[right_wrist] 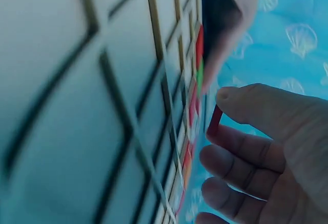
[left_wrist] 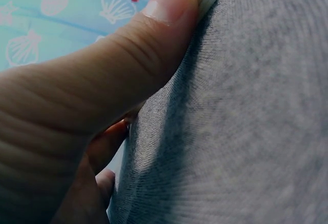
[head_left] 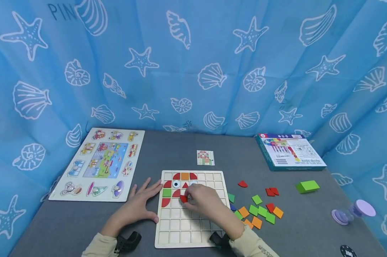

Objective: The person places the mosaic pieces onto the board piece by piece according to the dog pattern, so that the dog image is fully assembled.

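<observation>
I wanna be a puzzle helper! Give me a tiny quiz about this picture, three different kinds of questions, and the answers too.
1. True or false: the right hand pinches a green piece.

2. What does the thumb of the left hand touch?
A) the hourglass
B) the edge of the grid board
C) the flat box near the curtain

3. Fill the gap: the rectangular block to the right of the loose tiles is coloured ____.

Key:
1. False; it is a red piece.
2. B
3. green
</observation>
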`<state>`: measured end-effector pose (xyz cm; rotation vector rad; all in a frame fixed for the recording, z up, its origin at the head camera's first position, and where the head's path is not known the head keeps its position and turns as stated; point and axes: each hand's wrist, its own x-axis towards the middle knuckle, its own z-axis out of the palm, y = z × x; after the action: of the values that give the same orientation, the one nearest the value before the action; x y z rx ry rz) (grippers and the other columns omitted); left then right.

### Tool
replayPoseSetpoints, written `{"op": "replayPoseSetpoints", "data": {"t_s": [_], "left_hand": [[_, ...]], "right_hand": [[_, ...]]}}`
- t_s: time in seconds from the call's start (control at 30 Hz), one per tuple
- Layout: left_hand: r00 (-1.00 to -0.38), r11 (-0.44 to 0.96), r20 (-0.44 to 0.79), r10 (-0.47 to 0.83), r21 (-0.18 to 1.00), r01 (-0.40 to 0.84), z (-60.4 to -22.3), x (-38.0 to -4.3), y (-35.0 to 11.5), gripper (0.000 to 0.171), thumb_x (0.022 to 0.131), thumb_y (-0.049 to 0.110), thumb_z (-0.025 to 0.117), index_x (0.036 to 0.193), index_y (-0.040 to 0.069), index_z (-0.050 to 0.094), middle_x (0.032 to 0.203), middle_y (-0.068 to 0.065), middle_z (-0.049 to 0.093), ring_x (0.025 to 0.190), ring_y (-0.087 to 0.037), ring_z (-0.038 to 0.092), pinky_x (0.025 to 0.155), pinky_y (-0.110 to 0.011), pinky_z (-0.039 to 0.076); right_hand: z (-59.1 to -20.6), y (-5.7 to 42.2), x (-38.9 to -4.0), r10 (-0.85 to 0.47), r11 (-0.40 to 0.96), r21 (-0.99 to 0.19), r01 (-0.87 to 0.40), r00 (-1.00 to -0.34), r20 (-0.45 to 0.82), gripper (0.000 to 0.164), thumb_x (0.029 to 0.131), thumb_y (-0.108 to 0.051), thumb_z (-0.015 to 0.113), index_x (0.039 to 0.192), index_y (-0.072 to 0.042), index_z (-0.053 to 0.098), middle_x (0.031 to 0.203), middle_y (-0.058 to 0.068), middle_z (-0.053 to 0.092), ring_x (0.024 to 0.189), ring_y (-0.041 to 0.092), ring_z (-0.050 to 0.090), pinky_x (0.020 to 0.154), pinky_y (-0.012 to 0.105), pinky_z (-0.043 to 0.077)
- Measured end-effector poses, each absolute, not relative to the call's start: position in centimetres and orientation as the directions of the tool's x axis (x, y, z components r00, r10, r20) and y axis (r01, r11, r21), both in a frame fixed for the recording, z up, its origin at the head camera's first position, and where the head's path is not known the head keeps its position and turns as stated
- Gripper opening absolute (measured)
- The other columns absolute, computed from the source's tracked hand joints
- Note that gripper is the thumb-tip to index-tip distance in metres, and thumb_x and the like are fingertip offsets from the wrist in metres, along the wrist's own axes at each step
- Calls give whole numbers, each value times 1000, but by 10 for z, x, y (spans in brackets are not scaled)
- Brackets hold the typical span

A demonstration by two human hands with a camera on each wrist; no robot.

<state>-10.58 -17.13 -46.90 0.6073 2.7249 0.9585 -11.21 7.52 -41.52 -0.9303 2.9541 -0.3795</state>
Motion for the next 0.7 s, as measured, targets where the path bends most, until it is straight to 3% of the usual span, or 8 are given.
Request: {"op": "replayPoseSetpoints", "data": {"t_s": [0.2,0.7], "left_hand": [[-899,711,-42,435,629,314,-469,-106,-171,108,47,60,71,139,21,31,146,5,22,136,-30,3,98,-62,-4],[-899,704,-35,436,636,316,-464,-104,-170,107,47,58,73,139,19,32,146,3,24,136,-31,5,98,-62,-4]], "right_hand": [[-424,55,-112,-626,764,-144,-629,-777,75,16,73,-33,70,75,-20,62,62,-12,49,54,2,40,44,17,32],[-427,50,-114,-607,781,-131,-611,-791,72,22,68,-36,75,79,-22,62,65,-13,53,55,2,43,47,19,34]]}}
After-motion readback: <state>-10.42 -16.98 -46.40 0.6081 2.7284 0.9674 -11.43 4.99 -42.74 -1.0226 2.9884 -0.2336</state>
